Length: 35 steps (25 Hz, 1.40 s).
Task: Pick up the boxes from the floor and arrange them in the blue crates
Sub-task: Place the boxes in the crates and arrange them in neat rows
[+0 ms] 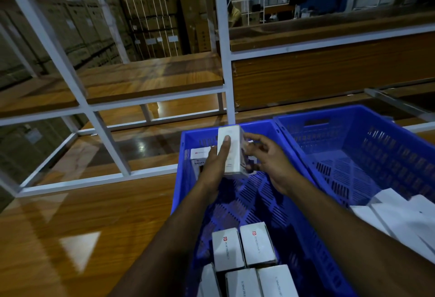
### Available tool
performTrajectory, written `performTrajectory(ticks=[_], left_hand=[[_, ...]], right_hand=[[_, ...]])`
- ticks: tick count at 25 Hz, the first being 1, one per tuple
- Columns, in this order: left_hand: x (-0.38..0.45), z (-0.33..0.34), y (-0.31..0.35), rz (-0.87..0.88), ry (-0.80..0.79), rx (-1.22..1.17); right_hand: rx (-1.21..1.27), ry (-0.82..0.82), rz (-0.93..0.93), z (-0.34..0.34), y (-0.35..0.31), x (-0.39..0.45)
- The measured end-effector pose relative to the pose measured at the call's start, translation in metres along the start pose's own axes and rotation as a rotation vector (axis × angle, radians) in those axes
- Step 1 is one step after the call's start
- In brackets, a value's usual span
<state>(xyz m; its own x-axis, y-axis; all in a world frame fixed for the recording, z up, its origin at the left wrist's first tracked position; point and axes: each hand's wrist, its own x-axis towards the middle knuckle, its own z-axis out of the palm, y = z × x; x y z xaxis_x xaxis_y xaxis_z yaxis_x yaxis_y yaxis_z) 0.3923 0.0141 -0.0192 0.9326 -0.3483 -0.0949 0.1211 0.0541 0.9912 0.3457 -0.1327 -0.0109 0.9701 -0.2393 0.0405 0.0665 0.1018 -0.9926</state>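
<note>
A white box point(233, 150) stands upright over the far end of the left blue crate point(181, 179). My left hand point(215, 167) grips its left face, fingers pointing up. My right hand point(268, 155) touches its right side with the fingertips. Another white box point(199, 155) stands against the crate's far left corner, partly hidden by my left hand. Several white boxes point(244, 249) lie packed at the crate's near end. A second blue crate point(353, 146) sits to the right, with white boxes point(400, 216) at its near end.
Both crates rest on a glossy wooden surface point(70, 226). A white metal rack frame point(103, 132) with wooden shelves point(146, 77) stands behind and to the left. Stacked cardboard cartons point(82, 28) fill the background. A person point(233, 12) stands far off.
</note>
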Motion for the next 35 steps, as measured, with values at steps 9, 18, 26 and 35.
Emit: performTrajectory(ticks=[9, 18, 26, 35], left_hand=[[-0.013, -0.008, 0.017, -0.169, -0.203, -0.362], [-0.015, -0.006, 0.015, -0.162, -0.079, -0.02], [-0.004, -0.023, 0.008, -0.358, -0.094, -0.246], [0.003, -0.022, 0.005, -0.104, -0.007, -0.339]], right_hand=[[0.123, 0.043, 0.051, -0.003, -0.003, 0.004], [0.276, 0.033, 0.018, -0.011, -0.001, 0.008], [-0.479, -0.256, -0.288, -0.003, -0.006, -0.013], [-0.211, -0.134, -0.018, 0.0, 0.003, -0.01]])
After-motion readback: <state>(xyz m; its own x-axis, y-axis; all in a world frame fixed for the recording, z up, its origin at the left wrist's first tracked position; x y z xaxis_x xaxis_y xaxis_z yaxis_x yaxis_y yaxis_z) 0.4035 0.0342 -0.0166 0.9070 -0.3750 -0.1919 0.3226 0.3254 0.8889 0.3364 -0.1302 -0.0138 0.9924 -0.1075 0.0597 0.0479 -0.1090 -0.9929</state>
